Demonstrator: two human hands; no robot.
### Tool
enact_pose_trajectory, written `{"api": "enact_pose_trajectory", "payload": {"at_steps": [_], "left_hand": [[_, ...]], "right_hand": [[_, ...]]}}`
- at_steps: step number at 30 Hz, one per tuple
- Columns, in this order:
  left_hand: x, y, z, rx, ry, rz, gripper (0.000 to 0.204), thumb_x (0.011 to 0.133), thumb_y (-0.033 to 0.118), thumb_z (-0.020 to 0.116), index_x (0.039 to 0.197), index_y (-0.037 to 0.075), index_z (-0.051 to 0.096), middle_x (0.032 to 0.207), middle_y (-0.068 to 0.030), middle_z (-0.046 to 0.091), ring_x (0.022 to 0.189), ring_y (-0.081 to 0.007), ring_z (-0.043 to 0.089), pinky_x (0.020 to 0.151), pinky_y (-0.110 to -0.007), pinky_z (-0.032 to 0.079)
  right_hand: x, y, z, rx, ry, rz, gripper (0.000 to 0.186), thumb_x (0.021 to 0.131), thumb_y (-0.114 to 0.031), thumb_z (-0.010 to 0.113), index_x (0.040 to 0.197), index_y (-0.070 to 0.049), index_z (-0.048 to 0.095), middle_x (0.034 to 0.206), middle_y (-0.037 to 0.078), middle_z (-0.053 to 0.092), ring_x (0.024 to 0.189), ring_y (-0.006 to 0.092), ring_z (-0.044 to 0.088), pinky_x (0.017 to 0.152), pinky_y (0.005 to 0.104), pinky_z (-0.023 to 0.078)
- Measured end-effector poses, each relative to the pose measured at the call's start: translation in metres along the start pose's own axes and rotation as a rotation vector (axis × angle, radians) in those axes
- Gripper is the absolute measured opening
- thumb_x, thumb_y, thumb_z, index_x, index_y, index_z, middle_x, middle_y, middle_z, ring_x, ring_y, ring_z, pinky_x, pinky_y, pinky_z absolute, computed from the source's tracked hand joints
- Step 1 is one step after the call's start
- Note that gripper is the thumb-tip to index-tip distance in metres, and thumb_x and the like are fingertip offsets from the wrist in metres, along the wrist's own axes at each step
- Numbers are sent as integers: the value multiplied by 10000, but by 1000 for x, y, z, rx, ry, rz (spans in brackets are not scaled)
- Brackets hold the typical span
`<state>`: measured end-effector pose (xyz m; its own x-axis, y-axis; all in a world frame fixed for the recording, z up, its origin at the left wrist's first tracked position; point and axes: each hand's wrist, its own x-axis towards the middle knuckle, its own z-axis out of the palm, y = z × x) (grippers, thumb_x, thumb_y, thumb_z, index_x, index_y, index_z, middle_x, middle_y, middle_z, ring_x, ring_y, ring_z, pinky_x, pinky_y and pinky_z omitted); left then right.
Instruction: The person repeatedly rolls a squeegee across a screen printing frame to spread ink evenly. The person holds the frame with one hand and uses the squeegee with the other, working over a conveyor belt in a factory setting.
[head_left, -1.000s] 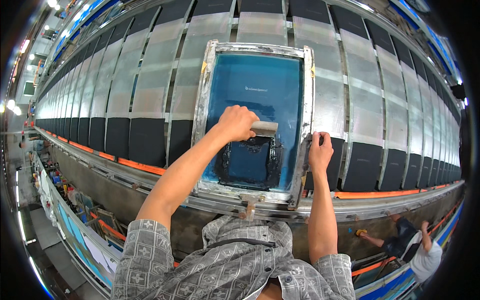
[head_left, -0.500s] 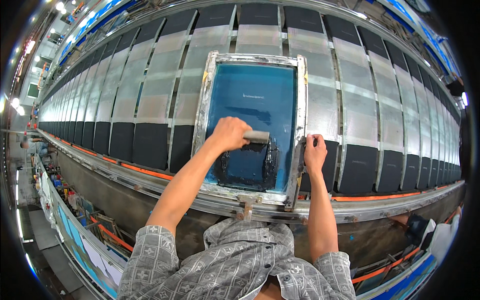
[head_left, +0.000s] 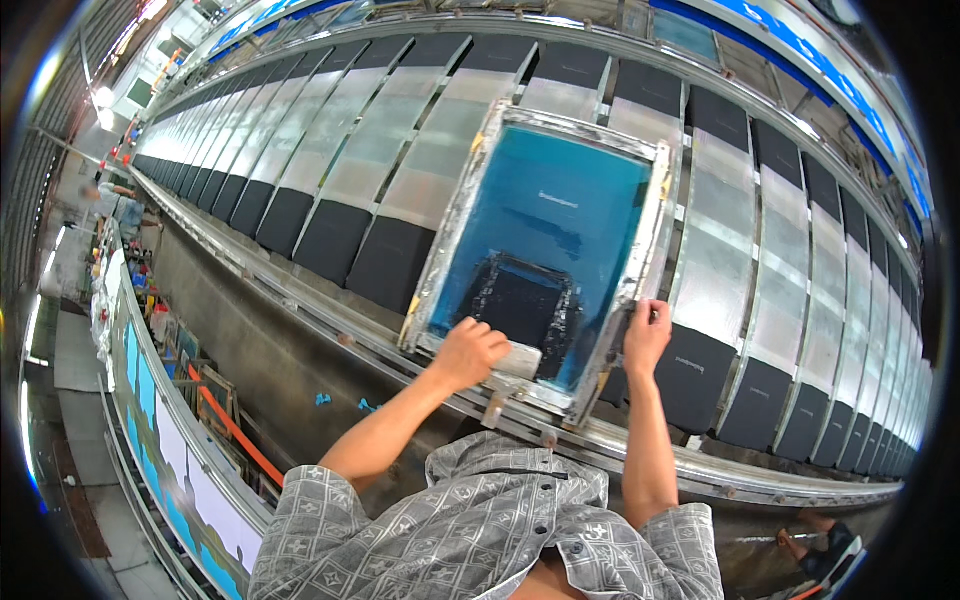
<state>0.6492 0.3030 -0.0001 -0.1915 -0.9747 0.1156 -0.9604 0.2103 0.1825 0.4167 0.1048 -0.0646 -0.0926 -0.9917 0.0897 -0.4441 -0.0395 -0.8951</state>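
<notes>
Left hand is closed round a pale, flat squeegee at the near end of a silver, rectangular metal frame, by the tabletop's near edge; whether the frame is gripped by the right hand cannot be told. Even pressure is advised.

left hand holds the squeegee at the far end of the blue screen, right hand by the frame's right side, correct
Not the far end: the head view shows the squeegee, in the left hand, at the near end of the blue screen. The rest is right.
</notes>
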Motion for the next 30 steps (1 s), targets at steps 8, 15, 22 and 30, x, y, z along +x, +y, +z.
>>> {"api": "enact_pose_trajectory", "payload": {"at_steps": [8, 15, 22, 30], "left_hand": [[-19, -69, -24, -90, -217, -78, 267, 636, 173, 781, 896, 149, 727, 839, 6, 669, 785, -195, 628, 750, -349, 422], [91, -131, -32, -87, -367, -103, 327, 703, 395, 782, 928, 163, 729, 873, -102, 705, 866, -336, 649, 791, -452, 510], [92, -137, -19, -36, -435, -57, 389, 698, 430, 784, 997, 186, 733, 896, -109, 713, 873, -322, 647, 830, -422, 505], [71, -119, -34, -86, -511, -44, 315, 717, 414, 770, 913, 170, 731, 847, -66, 710, 836, -283, 649, 823, -391, 468]], "right_hand": [[-28, -32, 61, 4, -18, 103, 205, 921, -213, 608, 920, -9, 604, 762, 127, 642, 675, 213, 595, 668, 357, 473], [-25, -29, 61, -152, -29, 124, 218, 916, -241, 597, 925, -23, 603, 837, 176, 669, 788, 361, 649, 721, 415, 485], [-28, -35, 64, -158, -29, 134, 218, 920, -235, 596, 926, -17, 595, 821, 177, 661, 762, 345, 649, 695, 402, 481], [-28, -36, 63, -98, -28, 134, 217, 929, -235, 589, 913, -18, 581, 775, 160, 646, 703, 307, 630, 670, 392, 470]]}}
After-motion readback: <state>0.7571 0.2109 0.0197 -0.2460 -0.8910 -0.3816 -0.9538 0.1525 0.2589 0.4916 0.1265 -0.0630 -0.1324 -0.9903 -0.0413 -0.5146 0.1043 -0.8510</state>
